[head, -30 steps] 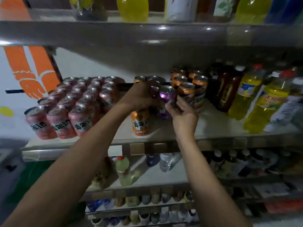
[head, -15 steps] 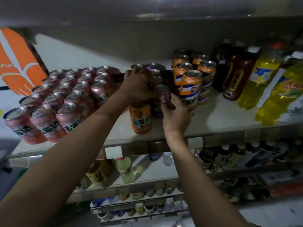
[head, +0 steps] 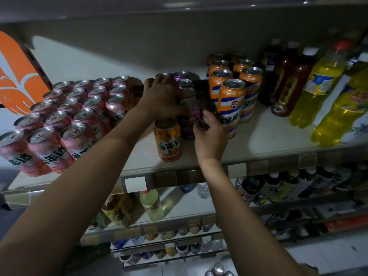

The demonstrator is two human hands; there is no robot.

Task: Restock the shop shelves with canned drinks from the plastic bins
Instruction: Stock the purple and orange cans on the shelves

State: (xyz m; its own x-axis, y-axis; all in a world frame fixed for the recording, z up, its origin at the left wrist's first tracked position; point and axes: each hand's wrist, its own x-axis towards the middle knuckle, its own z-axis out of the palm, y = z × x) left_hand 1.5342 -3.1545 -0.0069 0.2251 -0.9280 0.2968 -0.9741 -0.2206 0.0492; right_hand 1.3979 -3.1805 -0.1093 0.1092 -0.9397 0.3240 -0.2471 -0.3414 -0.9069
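Head view: my right hand [head: 211,136] is nearest, its fingers [head: 200,127] curled round the front purple can [head: 188,121], low on its right side. This can stands upright on the shelf [head: 268,140], at 1 o'clock of a lone orange can [head: 168,140], just beside it. My left hand [head: 163,98] lies over the purple can tops behind, fingers bent; grip or mere rest, I cannot tell. Pink cans [head: 79,116] at 9 o'clock, tall orange-and-white cans [head: 232,104] at 2 o'clock, yellow bottles [head: 318,86] farther at 3.
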